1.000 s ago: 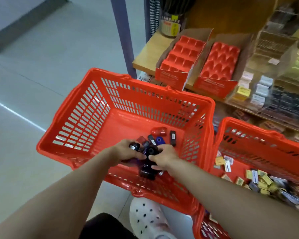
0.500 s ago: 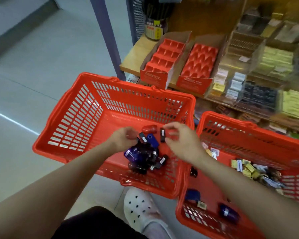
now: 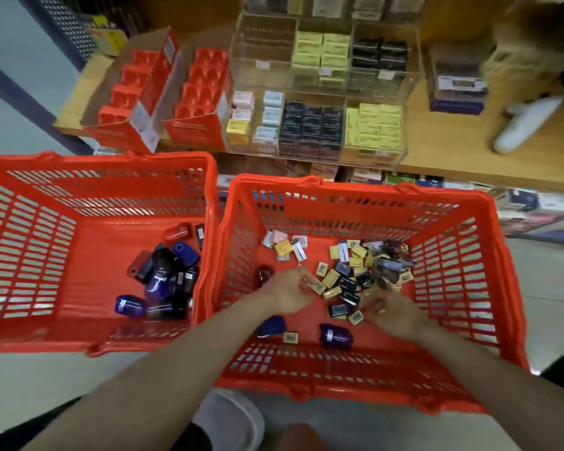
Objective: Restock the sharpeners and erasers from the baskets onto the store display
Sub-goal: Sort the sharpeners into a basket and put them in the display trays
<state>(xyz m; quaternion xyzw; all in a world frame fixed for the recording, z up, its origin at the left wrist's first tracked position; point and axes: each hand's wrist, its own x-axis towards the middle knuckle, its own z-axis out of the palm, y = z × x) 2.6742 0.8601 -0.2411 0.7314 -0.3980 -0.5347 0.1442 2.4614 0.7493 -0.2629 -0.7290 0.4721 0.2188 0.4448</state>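
Two red baskets stand on the floor in front of the display. The left basket (image 3: 30, 255) holds a heap of blue, black and red sharpeners (image 3: 166, 275). The right basket (image 3: 469, 255) holds several small erasers (image 3: 349, 271) in yellow, black and white wrappers, plus blue sharpeners (image 3: 336, 335) near its front. Both hands are inside the right basket. My left hand (image 3: 290, 289) hovers with loosely curled fingers at the left side of the eraser pile. My right hand (image 3: 391, 312) reaches its fingers onto the erasers. Blur hides any grip.
On the wooden shelf (image 3: 469, 157) stand two red sharpener trays (image 3: 202, 92) with empty pockets and a clear compartment organiser (image 3: 316, 125) part-filled with erasers. A white object (image 3: 528, 125) lies at the right. A white shoe (image 3: 232, 418) sits below the baskets.
Both hands left the sharpener heap in the left basket and moved right into the eraser basket. The view swung right and up toward the display.
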